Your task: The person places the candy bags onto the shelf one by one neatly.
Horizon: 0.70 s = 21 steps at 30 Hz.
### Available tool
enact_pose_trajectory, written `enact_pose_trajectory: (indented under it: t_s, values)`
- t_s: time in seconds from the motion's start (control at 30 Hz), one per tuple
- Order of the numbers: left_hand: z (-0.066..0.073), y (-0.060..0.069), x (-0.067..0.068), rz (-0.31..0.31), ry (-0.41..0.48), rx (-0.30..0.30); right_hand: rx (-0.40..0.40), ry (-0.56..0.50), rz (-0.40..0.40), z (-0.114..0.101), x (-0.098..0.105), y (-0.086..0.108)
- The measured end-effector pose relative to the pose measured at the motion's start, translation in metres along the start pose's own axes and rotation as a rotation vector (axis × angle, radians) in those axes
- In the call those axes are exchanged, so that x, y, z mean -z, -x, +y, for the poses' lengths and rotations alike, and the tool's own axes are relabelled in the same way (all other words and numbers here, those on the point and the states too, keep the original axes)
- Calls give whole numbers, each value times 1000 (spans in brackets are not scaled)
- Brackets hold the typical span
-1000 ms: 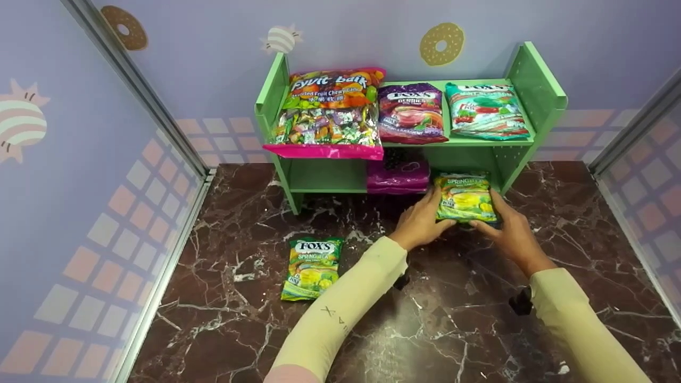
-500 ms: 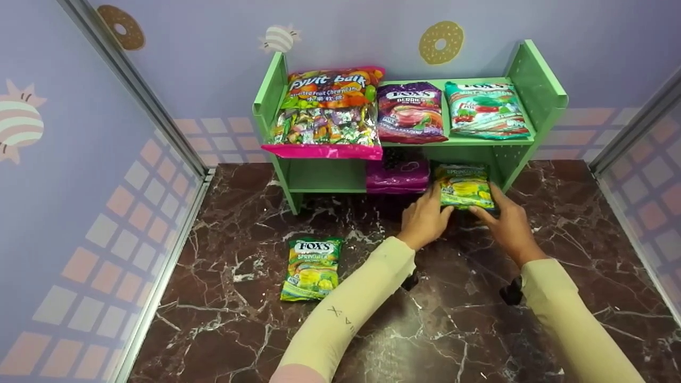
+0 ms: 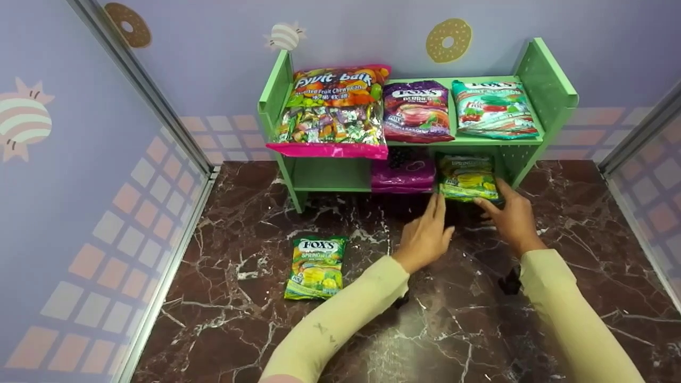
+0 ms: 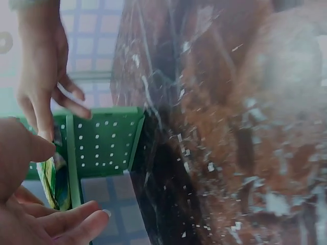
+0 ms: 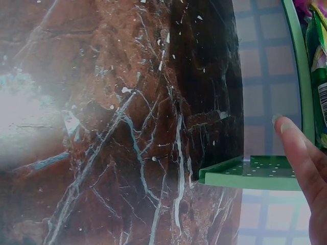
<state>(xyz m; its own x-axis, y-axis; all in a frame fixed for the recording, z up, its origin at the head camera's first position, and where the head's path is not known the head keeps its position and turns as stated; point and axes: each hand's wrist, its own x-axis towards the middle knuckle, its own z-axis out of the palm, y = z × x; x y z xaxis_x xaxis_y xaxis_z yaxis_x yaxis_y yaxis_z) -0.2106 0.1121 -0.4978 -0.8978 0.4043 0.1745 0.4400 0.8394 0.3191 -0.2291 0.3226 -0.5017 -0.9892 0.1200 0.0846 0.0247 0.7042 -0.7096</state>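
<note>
A green and yellow bag of Fox's Spring Tea candy (image 3: 469, 178) lies on the lower right of the green shelf (image 3: 330, 174), its front edge near the shelf's lip. My right hand (image 3: 515, 219) touches its right front corner, thumb along the front edge and fingers beside it. Just off the bag's left front corner, my left hand (image 3: 425, 234) has its fingers extended; contact there is hard to tell. The left wrist view shows the bag's edge (image 4: 53, 184) between both hands. In the right wrist view, straight fingers (image 5: 294, 145) show near the bag (image 5: 318, 76).
Left of the bag sits a purple packet (image 3: 403, 175). Above are a large Fyvit Baik candy bag (image 3: 335, 111), a Fox's Berries bag (image 3: 417, 111) and a Fox's Mint Blossom bag (image 3: 496, 109). A second Spring Tea bag (image 3: 315, 267) lies on the dark marbled surface (image 3: 234, 314).
The Spring Tea bag has slid back, deeper onto the lower shelf. My left hand has come off its left side and drawn slightly back; my right hand has followed the bag forward.
</note>
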Motion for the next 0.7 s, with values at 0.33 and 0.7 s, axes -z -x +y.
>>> enact_pose_trajectory:
  t_s: [0.33, 0.7]
  values:
    - [-33, 60, 2, -100, 140, 12, -25, 17, 8, -2, -4, -11]
    - [-109, 133, 19, -12, 162, 126, -53, 49, 14, -3, -3, -22]
